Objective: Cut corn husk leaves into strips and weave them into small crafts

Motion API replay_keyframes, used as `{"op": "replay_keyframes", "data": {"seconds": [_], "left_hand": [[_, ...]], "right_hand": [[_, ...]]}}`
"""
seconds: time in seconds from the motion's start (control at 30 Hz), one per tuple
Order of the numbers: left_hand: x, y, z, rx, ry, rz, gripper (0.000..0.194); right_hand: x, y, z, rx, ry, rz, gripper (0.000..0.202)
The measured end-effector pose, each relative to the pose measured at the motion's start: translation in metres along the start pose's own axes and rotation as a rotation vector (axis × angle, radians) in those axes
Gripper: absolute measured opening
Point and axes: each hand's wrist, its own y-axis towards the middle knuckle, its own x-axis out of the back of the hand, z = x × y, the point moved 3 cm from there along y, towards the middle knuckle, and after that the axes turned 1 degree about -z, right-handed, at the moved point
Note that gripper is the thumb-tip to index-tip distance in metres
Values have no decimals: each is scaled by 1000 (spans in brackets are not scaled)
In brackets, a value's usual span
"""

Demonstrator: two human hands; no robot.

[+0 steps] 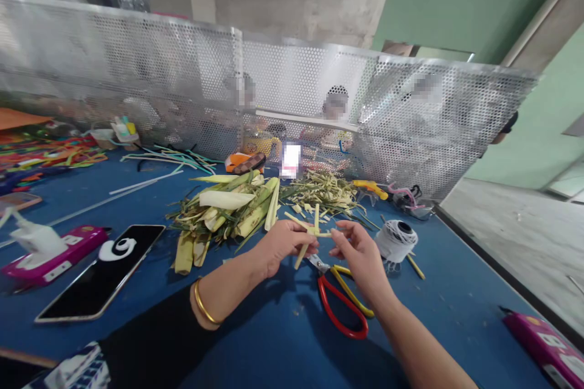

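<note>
Both hands meet above the blue table around a small piece of crossed pale-green leaf strips (pixel 316 219), whose ends stick out several ways. My left hand (pixel 287 243) pinches the crossing between thumb and fingers. On the other side, my right hand (pixel 356 249) has thumb and forefinger closed at the tip of the strip that points right. Scissors (pixel 344 307) with one red and one yellow handle lie just below the hands, their blades partly hidden. A spool of white thread (pixel 396 240) stands to the right of my right hand.
Behind my left hand lies a heap of leaf sheaths (pixel 228 206), with shredded strips (pixel 326 191) farther back. A black phone (pixel 103 270) and a magenta power strip (pixel 59 252) sit left; another power strip (pixel 545 343) is at right. A perforated metal screen (pixel 191 85) closes the back.
</note>
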Motion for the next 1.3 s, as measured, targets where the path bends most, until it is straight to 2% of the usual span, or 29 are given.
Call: {"op": "replay_keyframes", "data": {"seconds": [0.1, 0.17, 0.33, 0.5, 0.57, 0.63, 0.73, 0.8, 0.87, 1.0, 1.17, 1.3], "left_hand": [[-2, 0, 2, 26, 44, 18, 16], [-2, 1, 5, 6, 92, 24, 21], [-3, 4, 11, -100, 210, -2, 30], [-2, 4, 8, -140, 208, -52, 30], [0, 4, 4, -125, 203, -45, 32], [2, 3, 1, -92, 202, -16, 36], [6, 1, -5, -50, 204, 38, 42], [6, 0, -5, -17, 203, 102, 44], [3, 0, -2, 30, 204, 170, 47], [-3, -1, 8, 54, 257, 206, 50], [-11, -4, 14, -1, 339, 222, 34], [-11, -6, 12, 14, 383, 266, 30]], "right_hand": [[-4, -1, -2, 77, -205, 110, 26], [-8, -5, -2, 122, -288, 153, 29], [-15, -13, -1, 170, -371, 161, 33], [-18, -26, 11, 359, -443, 156, 32], [-18, -29, 13, 386, -435, 163, 32], [-18, -28, 9, 296, -374, 192, 34], [-14, -19, -1, 12, -168, 240, 43], [-11, -12, -6, -146, 14, 205, 46], [-7, -7, -8, -231, 175, 127, 45], [-5, -5, -7, -283, 304, 78, 41], [-5, -6, -11, -231, 277, 39, 36], [-2, -2, -11, -182, 190, 44, 30]]}}
